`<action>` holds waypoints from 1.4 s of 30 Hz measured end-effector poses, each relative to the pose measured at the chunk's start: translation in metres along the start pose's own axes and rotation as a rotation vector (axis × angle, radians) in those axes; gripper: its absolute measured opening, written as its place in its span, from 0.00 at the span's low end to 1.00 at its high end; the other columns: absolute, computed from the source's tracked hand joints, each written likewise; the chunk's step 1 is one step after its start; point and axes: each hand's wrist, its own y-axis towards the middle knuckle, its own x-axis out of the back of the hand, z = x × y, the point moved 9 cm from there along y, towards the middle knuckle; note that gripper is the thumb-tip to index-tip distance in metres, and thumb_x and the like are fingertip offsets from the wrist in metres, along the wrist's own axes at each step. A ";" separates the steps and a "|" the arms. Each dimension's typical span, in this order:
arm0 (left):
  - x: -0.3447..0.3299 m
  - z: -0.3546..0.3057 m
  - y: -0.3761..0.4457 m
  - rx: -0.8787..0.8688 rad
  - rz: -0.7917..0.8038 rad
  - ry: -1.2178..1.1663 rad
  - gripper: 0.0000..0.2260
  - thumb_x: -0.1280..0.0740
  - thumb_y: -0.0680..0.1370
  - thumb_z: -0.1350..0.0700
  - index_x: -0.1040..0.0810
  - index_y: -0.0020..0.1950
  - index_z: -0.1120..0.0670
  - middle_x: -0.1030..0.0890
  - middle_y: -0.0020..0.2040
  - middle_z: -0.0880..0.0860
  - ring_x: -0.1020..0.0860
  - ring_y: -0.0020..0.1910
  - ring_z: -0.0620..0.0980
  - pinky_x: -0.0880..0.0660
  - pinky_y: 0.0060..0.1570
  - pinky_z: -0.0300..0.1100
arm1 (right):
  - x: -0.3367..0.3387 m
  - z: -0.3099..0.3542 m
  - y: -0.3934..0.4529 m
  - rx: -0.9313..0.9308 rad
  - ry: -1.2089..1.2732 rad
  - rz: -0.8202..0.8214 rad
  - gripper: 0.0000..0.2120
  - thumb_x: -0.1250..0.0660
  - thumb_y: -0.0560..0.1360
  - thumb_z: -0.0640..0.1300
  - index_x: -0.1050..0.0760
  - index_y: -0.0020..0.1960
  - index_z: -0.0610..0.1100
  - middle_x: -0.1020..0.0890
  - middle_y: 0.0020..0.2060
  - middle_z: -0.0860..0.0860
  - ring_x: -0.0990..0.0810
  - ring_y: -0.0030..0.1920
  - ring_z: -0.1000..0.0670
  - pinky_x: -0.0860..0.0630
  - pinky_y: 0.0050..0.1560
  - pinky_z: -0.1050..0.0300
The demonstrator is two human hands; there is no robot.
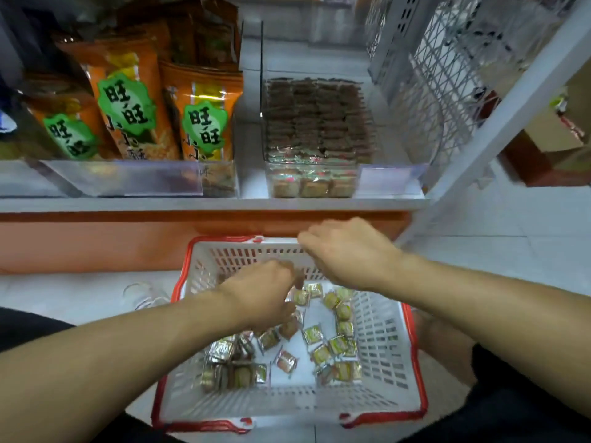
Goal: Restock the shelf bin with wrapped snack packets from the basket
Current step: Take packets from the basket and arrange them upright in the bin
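Reaching down into the white basket (380, 372) with the red rim, the left hand (260, 294) had its fingers curled among the wrapped snack packets (332, 343) scattered on the basket floor; it seemed to pinch something small and blurred at the fingertips, though whether it was a packet I could not tell. The right hand (343, 251) hovered above the basket's far rim, fingers loosely bent, and no packet showed in it. Up on the shelf (204, 204) stood the clear shelf bin (311, 183), already holding neat rows of the same packets, with room left at the front. Left of it leaned orange snack bags (204, 113).

To do this step well, the person probably needed to gather several packets at once, turned flat and facing one way, rather than lifting them singly. Squaring the stack between both hands before raising it would have helped it slide into the front rows without toppling those standing behind. A loose grip on slick wrappers risked dropping some onto the floor.
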 end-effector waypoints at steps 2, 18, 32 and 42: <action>-0.065 0.028 -0.013 0.081 0.288 0.055 0.14 0.34 0.79 0.52 0.24 0.65 0.49 0.22 0.65 0.53 0.22 0.62 0.55 0.24 0.60 0.49 | -0.108 0.029 -0.030 0.095 0.056 0.475 0.11 0.30 0.73 0.40 0.26 0.54 0.47 0.19 0.47 0.48 0.20 0.45 0.44 0.29 0.36 0.52; -0.262 0.094 -0.037 -0.189 0.655 0.535 0.30 0.36 0.83 0.55 0.45 0.83 0.45 0.45 0.83 0.56 0.48 0.82 0.57 0.48 0.78 0.57 | -0.352 0.056 -0.128 -0.580 0.641 0.868 0.48 0.29 0.67 0.68 0.43 0.77 0.45 0.32 0.70 0.40 0.30 0.69 0.37 0.28 0.65 0.45; -0.307 0.057 -0.024 -0.492 0.586 0.833 0.27 0.35 0.83 0.55 0.39 0.80 0.55 0.33 0.79 0.56 0.40 0.79 0.60 0.39 0.75 0.56 | -0.365 0.089 -0.116 -0.626 0.980 0.916 0.23 0.23 0.68 0.45 0.31 0.57 0.46 0.19 0.56 0.45 0.20 0.54 0.47 0.22 0.49 0.53; -0.303 0.049 -0.030 -0.560 0.569 0.844 0.25 0.37 0.84 0.56 0.38 0.81 0.57 0.36 0.80 0.59 0.40 0.79 0.59 0.41 0.77 0.55 | -0.354 0.108 -0.100 -0.284 0.665 0.855 0.24 0.34 0.77 0.45 0.33 0.71 0.56 0.29 0.64 0.44 0.27 0.64 0.39 0.26 0.57 0.45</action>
